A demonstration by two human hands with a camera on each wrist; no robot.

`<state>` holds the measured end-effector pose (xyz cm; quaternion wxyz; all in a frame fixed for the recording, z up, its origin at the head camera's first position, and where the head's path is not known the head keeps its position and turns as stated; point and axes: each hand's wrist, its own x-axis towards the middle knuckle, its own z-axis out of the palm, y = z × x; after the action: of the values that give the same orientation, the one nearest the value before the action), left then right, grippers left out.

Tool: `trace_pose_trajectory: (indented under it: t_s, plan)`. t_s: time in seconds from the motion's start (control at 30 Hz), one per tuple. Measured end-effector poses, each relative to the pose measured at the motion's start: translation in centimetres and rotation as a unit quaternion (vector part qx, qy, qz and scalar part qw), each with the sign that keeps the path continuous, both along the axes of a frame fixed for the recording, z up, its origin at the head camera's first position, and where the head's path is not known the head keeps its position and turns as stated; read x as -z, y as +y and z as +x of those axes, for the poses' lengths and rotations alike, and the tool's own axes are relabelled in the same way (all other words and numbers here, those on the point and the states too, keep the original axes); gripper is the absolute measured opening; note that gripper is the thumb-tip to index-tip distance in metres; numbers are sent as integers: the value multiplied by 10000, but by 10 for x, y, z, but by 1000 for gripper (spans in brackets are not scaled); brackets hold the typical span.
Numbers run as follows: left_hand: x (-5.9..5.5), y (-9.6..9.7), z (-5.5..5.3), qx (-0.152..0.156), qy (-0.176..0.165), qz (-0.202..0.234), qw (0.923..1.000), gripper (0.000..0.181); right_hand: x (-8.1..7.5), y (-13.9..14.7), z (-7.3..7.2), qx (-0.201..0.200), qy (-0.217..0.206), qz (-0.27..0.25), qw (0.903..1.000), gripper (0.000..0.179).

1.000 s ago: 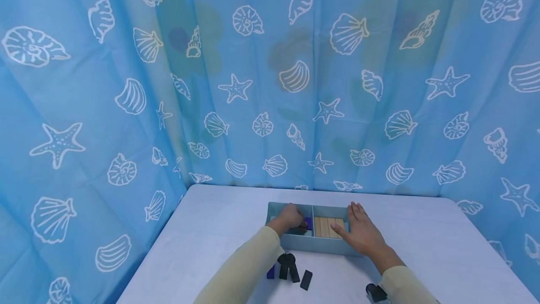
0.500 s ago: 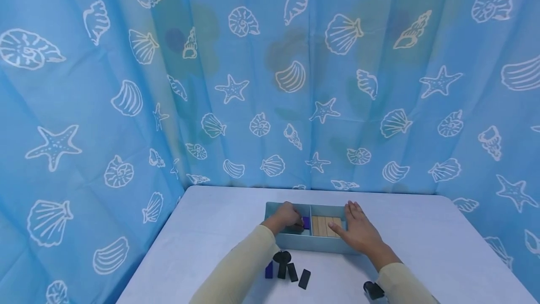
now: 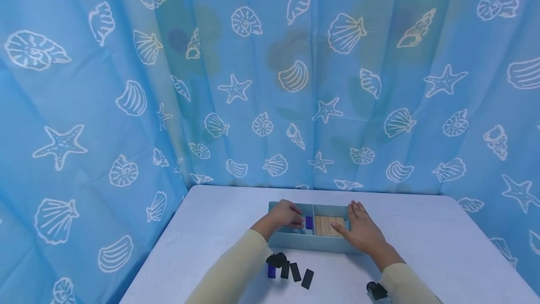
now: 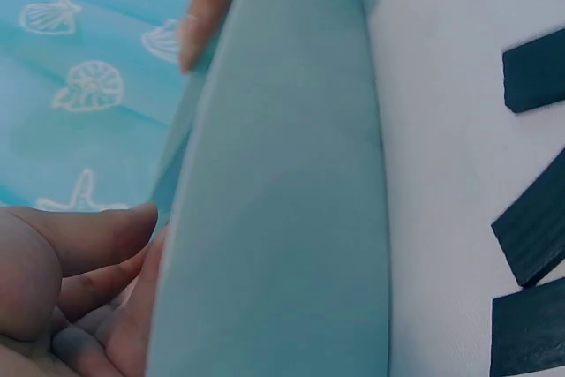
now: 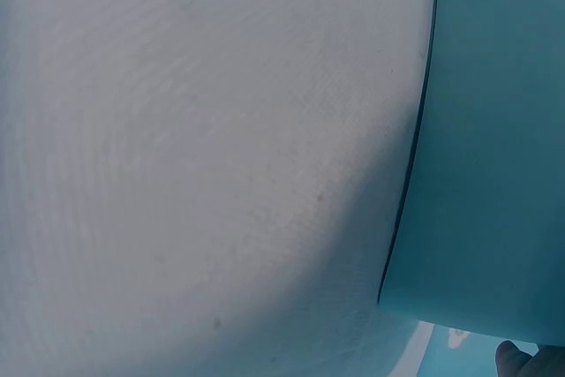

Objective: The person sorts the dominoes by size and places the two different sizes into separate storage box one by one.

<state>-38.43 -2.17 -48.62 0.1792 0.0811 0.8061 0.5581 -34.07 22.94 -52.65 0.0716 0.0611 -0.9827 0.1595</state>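
We list: left hand point(image 3: 288, 213), looser than before, seemingly empty, suggesting a release; purple block point(image 3: 309, 222), in box point(image 3: 318, 243)'s left compartment; right hand point(image 3: 362, 230), straight-fingered, at right end.

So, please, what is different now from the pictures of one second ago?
The left hand has drawn back slightly to the left and its fingers have loosened, uncovering more of the purple block inside. Whether it released something is unclear. The right hand stays at the right end of the box; the wooden blocks and loose black blocks lie as before.
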Motion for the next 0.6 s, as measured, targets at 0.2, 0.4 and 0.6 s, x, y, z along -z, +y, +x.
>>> trace_pose_trajectory:
  t_s: [0.2,0.4,0.6]
  plan:
    - [-6,-8,7,108,-29,375,9992,28,-1,1,-1,-12,22,-13,10000,101]
    - [-12,-14,18,2,-88,579,9983,30,0,1,-1,-31,-5,-66,10000,101]
    - [-15,-23,27,-83,21,714,9974,29,-1,4,-2,-63,26,-43,10000,100]
